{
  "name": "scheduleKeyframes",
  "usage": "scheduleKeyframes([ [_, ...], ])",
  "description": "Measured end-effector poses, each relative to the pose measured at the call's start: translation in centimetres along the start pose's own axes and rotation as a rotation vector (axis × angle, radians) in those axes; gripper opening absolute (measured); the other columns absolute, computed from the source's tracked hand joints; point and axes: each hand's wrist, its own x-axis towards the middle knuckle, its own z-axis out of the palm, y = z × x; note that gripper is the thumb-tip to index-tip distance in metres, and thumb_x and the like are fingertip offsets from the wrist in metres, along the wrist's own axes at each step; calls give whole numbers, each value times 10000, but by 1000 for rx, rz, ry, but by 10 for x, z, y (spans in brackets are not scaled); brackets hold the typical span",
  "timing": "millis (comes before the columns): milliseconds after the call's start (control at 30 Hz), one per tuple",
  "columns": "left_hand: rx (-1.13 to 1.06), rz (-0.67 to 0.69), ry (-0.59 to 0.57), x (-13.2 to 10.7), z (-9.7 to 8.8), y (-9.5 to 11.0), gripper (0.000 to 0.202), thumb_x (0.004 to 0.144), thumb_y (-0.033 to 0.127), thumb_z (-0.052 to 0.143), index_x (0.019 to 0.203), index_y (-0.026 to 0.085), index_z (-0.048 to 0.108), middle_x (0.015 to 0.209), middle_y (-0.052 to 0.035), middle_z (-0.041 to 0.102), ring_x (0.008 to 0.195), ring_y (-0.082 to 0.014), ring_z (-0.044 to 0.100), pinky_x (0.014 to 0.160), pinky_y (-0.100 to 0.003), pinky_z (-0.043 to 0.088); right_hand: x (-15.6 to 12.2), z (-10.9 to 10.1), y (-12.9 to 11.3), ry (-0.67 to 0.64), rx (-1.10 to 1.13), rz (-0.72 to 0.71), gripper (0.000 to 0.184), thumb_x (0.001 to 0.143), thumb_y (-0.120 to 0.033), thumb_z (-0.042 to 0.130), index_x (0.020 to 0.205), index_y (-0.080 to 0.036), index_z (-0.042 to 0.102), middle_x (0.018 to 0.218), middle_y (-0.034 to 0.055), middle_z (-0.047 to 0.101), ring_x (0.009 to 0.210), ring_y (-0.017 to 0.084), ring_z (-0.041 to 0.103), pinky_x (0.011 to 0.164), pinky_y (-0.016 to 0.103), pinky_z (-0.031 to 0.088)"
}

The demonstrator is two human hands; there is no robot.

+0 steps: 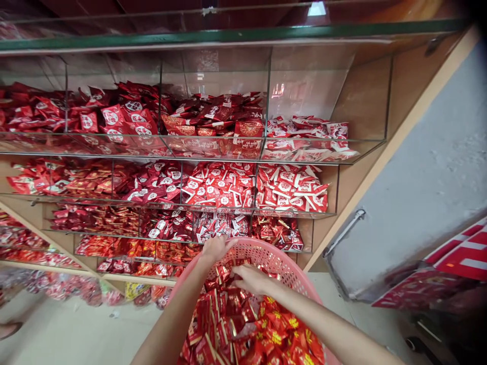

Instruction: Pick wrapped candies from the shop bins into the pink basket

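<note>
A pink perforated plastic basket full of red and gold wrapped candies is held up in front of a tiered display. My left hand grips the basket's far rim, fingers curled over it. My right hand reaches into the basket, fingers closed down among the dark red candy packets; what it pinches is hidden. Both forearms come up from the bottom edge.
Clear acrylic bins on stepped wooden shelves hold several sorts of red wrapped sweets. A wooden side panel and grey wall stand to the right. Red packaging lies at the lower right. Pale floor shows below left.
</note>
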Motion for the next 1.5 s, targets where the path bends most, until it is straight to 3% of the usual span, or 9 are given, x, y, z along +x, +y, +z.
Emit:
scheduleKeyframes([
  [167, -15, -6, -22, 1, -1, -1, 756, 787, 695, 98, 1012, 187, 610, 941, -142, 687, 903, -283, 635, 760, -389, 464, -5, -41, 5, 313, 176, 3, 288, 885, -349, 402, 764, -179, 600, 718, 4, 637, 640, 124, 547, 608, 232, 378],
  [367, -12, 2, -12, 2, 1, 0, 759, 782, 704, 120, 1007, 169, 609, 938, -145, 686, 902, -292, 634, 762, -397, 464, -2, -81, 69, 798, 186, 270, 370, 869, -435, 379, 623, -192, 510, 567, -5, 547, 536, 126, 473, 557, 246, 353],
  [500, -10, -12, -34, 0, -2, 1, 747, 791, 691, 119, 1012, 177, 613, 951, -147, 686, 914, -284, 631, 777, -389, 457, 9, -81, 105, 740, 75, 529, 244, 810, -401, 479, 764, -175, 558, 735, 42, 628, 669, 167, 574, 595, 262, 378],
  [633, -14, -23, -30, 0, -3, 1, 768, 788, 690, 87, 1019, 180, 612, 952, -153, 685, 911, -286, 633, 767, -391, 460, 25, -76, 105, 604, -128, 727, 343, 794, -446, 514, 966, -150, 539, 964, 126, 616, 836, 237, 608, 614, 293, 401],
  [767, -13, -22, -24, 1, -1, 0, 782, 771, 713, 85, 1015, 191, 614, 950, -144, 685, 912, -286, 631, 766, -396, 462, 35, -76, 95, 550, -260, 728, 421, 808, -401, 523, 1106, -107, 474, 1040, 192, 586, 928, 285, 596, 680, 342, 426],
  [933, -15, -18, -24, 0, -2, 0, 792, 773, 709, 73, 1008, 183, 615, 944, -147, 685, 910, -294, 631, 763, -404, 464, 37, -76, 96, 474, -208, 736, 357, 799, -356, 544, 1062, -119, 499, 1002, 182, 605, 950, 273, 595, 714, 340, 430],
  [1200, -5, -5, -9, 0, -2, 1, 805, 769, 710, 61, 995, 174, 617, 921, -154, 685, 895, -299, 637, 750, -408, 471, 27, -76, 101, 653, 11, 763, 186, 725, -348, 538, 822, -191, 523, 820, 80, 622, 721, 205, 601, 558, 278, 368],
  [1333, -3, 0, -11, 0, 0, 0, 804, 772, 710, 68, 1008, 169, 615, 927, -154, 687, 898, -296, 637, 756, -404, 468, 12, -73, 101, 874, 148, 598, 230, 686, -356, 552, 831, -200, 465, 669, -4, 542, 595, 166, 525, 544, 269, 366],
  [1500, -9, -13, -28, 2, 1, -1, 800, 766, 722, 90, 1038, 175, 606, 947, -152, 685, 913, -289, 632, 775, -401, 460, -22, -71, 74, 1038, 391, 350, 476, 695, -391, 582, 1073, -183, 381, 756, -30, 476, 555, 125, 472, 555, 271, 407],
])
